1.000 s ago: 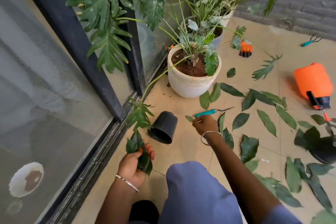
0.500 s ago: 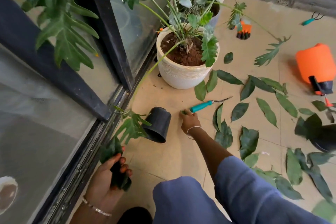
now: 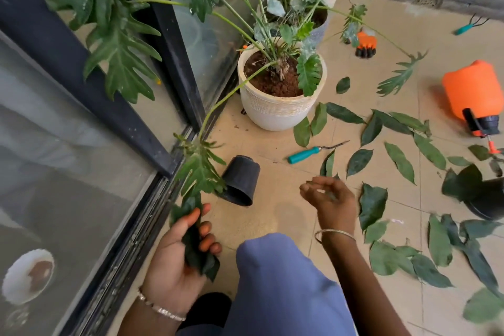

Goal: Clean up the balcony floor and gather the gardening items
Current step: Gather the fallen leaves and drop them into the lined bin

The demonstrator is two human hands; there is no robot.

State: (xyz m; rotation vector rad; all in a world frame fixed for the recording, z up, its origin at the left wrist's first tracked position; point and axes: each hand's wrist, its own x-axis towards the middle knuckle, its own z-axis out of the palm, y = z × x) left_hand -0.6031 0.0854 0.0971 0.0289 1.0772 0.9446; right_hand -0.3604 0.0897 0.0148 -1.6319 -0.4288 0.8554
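My left hand [image 3: 174,262] grips a bundle of dark green leaves [image 3: 200,259] low by the door track. Raised above the tiles, my right hand [image 3: 330,202] has its fingers curled and pinches a small leaf scrap [image 3: 309,181], which is blurred. Several fallen leaves [image 3: 372,204] lie scattered over the floor to the right. A teal-handled hand tool [image 3: 305,154] lies just beyond my right hand. A small black pot [image 3: 241,180] lies on its side between my hands.
A white potted plant [image 3: 275,114] stands ahead, one stem drooping toward my left hand. An orange sprayer [image 3: 474,90], orange glove [image 3: 366,43], teal rake [image 3: 466,28] and second black pot [image 3: 488,202] are at right. The glass sliding door [image 3: 81,172] bounds the left.
My right hand has come off the floor beside the teal tool and drawn back toward me with a small scrap pinched. My left hand still grips its leaves.
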